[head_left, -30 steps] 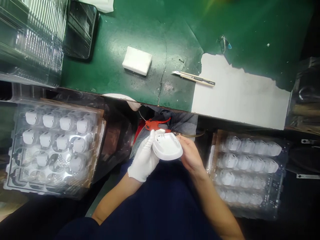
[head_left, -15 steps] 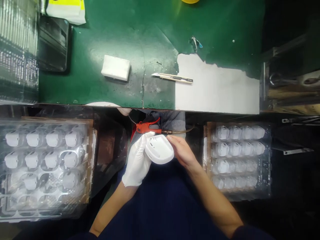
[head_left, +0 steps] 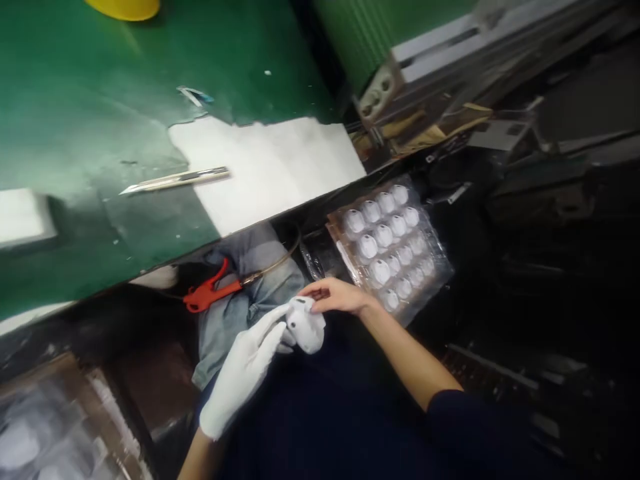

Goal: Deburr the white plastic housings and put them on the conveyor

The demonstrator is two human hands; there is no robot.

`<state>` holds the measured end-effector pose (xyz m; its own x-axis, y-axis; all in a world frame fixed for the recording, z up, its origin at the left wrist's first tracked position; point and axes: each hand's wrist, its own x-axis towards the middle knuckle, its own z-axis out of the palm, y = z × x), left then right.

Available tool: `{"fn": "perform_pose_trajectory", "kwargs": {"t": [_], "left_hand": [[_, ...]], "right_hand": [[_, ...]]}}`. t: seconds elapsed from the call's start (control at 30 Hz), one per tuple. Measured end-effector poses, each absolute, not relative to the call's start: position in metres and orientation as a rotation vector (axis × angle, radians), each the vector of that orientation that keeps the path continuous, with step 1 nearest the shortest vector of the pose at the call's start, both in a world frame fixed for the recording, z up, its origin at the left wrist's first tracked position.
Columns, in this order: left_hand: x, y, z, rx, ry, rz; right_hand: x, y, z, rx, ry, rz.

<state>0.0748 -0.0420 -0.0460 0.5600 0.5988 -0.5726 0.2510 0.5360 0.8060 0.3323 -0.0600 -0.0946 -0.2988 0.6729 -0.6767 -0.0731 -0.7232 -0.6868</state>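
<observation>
**Both hands on white plastic part below table edge**

Left hand (head_left: 240,377), gloved, reaches up from lower centre, fingers extended and cupped under a white plastic part (head_left: 306,327). Right hand (head_left: 336,297), bare, comes in from the right, fingers lightly curled on the part's top. The part sits at frame centre, just below the table (head_left: 75,133) edge. A tray of white parts (head_left: 390,247) lies near on the right; a red air gun (head_left: 207,293) on the left.

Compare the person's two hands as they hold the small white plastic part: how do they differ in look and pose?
The left hand wears a white glove; the right hand is bare. The left hand reaches up from below the white plastic part, fingers stretched; the right hand comes from the side, fingers resting on top. Both touch the part, above the lap.
</observation>
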Motion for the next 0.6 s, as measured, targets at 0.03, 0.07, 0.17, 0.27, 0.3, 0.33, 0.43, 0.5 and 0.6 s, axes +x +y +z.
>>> {"fn": "perform_pose_trajectory", "kwargs": {"t": [0.03, 0.07, 0.17, 0.27, 0.3, 0.33, 0.43, 0.5, 0.6], "left_hand": [[0.079, -0.040, -0.048, 1.066, 0.986, 0.173], [0.082, -0.038, -0.050, 1.107, 0.998, 0.110], [0.081, -0.031, -0.062, 1.206, 1.105, 0.032], [0.067, -0.023, -0.071, 1.223, 1.217, 0.036], [0.062, -0.020, -0.072, 1.232, 1.255, 0.047], [0.056, -0.017, -0.072, 1.241, 1.294, 0.062], [0.040, -0.012, -0.070, 1.251, 1.413, 0.107], [0.032, -0.011, -0.070, 1.243, 1.466, 0.130], [0.020, -0.012, -0.075, 1.240, 1.498, 0.175]], "right_hand": [[0.358, -0.070, -0.097, -1.569, -0.721, 1.975], [0.386, -0.081, -0.098, -1.688, -0.674, 1.864], [0.480, -0.112, -0.099, -2.109, -0.487, 1.377], [0.560, -0.138, -0.098, -2.445, -0.292, 0.854], [0.578, -0.145, -0.099, -2.524, -0.237, 0.713], [0.592, -0.151, -0.101, -2.589, -0.188, 0.597], [0.608, -0.163, -0.109, -2.716, -0.110, 0.413], [0.607, -0.166, -0.116, -2.756, -0.123, 0.401], [0.602, -0.161, -0.119, -2.773, -0.194, 0.399]]}}
